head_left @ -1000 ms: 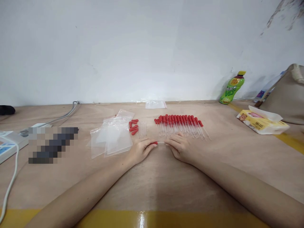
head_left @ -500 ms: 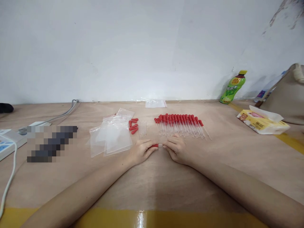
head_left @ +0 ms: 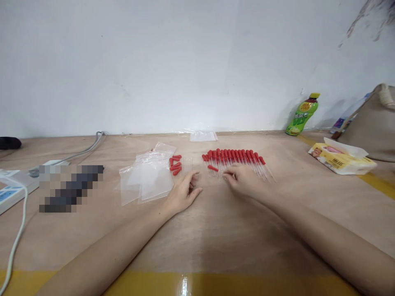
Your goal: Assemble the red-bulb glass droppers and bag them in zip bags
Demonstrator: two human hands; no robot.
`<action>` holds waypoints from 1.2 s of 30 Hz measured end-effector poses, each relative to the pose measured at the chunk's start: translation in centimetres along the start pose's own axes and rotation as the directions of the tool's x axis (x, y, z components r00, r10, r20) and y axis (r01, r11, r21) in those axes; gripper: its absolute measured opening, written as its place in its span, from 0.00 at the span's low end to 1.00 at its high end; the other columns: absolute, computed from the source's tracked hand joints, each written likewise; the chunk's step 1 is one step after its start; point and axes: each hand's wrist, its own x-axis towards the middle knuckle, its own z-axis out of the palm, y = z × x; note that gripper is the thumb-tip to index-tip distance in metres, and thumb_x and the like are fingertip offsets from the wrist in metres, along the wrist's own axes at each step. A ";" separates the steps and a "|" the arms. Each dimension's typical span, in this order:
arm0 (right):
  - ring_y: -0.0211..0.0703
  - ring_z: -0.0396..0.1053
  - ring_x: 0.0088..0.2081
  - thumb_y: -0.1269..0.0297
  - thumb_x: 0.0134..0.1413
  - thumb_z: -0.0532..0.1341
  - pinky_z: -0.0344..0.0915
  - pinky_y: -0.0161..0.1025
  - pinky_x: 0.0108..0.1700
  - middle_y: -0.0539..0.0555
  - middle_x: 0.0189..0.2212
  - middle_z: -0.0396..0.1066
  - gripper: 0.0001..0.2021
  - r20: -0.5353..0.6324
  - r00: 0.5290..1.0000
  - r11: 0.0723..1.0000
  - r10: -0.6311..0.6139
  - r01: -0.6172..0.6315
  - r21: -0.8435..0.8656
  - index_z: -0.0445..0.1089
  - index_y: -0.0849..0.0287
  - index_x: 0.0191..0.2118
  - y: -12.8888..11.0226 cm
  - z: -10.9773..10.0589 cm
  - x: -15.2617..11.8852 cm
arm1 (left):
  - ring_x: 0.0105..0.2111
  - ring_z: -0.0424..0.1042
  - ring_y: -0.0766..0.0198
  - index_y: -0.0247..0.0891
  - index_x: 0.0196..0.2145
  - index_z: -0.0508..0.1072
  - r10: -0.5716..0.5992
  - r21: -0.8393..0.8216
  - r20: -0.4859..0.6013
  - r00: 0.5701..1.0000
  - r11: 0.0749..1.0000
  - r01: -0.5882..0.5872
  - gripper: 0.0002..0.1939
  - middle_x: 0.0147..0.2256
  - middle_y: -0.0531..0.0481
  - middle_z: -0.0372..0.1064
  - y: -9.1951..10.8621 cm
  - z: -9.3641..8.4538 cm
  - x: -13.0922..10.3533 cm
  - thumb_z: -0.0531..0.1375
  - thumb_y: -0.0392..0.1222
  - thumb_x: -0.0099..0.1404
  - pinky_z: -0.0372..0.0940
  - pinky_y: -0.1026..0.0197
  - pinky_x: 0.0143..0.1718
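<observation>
Left hand (head_left: 181, 195) released | right hand (head_left: 243, 180) pinching dropper (head_left: 220, 171) | red bulb (head_left: 212, 168) leftward, long axis crosswise

A bare tabletop (head_left: 198, 158) lane runs back, hemmed by clear tubes (head_left: 187, 164) left and red-bulbed droppers (head_left: 236, 156) right.

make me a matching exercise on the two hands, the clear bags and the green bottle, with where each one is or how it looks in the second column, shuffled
Column 1
1. left hand
2. right hand
3. clear bags
4. green bottle

Column 2
A. lying flat, left of the loose red bulbs
B. tilted near the wall, with a yellow cap
C. fingers closed at the clear end of a red-bulbed dropper
D. fingers and thumb apart, holding nothing

Pairs: 1-D, 2-C, 3-A, 4-B
</observation>
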 end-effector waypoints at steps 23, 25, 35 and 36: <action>0.46 0.68 0.37 0.50 0.50 0.52 0.59 0.39 0.36 0.55 0.31 0.71 0.17 -0.009 0.870 0.855 0.492 -0.485 -0.185 0.71 0.56 0.29 -0.8 4.0 6.3 | 0.31 0.65 0.65 0.36 0.33 0.70 0.028 0.039 0.137 0.990 0.999 -0.034 0.06 0.32 0.48 0.65 0.1 -0.3 0.5 0.53 0.38 0.61 0.62 0.61 0.34; 0.45 0.68 0.37 0.51 0.50 0.52 0.59 0.38 0.36 0.54 0.31 0.72 0.16 -0.005 0.900 0.883 0.437 -0.430 -0.187 0.71 0.55 0.31 -1.7 4.3 6.5 | 0.31 0.65 0.64 0.36 0.33 0.70 0.037 0.049 0.135 0.990 0.998 -0.044 0.07 0.32 0.48 0.65 0.1 -0.2 0.5 0.53 0.38 0.62 0.62 0.62 0.34; 0.50 0.69 0.39 0.57 0.49 0.53 0.62 0.40 0.35 0.62 0.37 0.72 0.16 0.183 0.883 0.896 0.432 -0.397 -0.196 0.71 0.61 0.38 -5.3 7.2 9.6 | 0.43 0.63 0.57 0.37 0.38 0.70 -0.066 0.255 -0.289 0.955 0.956 0.143 0.10 0.38 0.45 0.65 -3.6 -3.1 1.7 0.51 0.40 0.62 0.58 0.53 0.47; 0.50 0.69 0.39 0.58 0.49 0.54 0.62 0.40 0.34 0.63 0.37 0.71 0.16 0.190 0.882 0.896 0.432 -0.396 -0.200 0.71 0.62 0.38 -5.4 7.1 9.7 | 0.44 0.63 0.57 0.37 0.39 0.70 -0.100 0.250 -0.306 0.947 0.951 0.182 0.11 0.40 0.45 0.65 -4.4 -3.5 2.1 0.51 0.41 0.62 0.57 0.53 0.48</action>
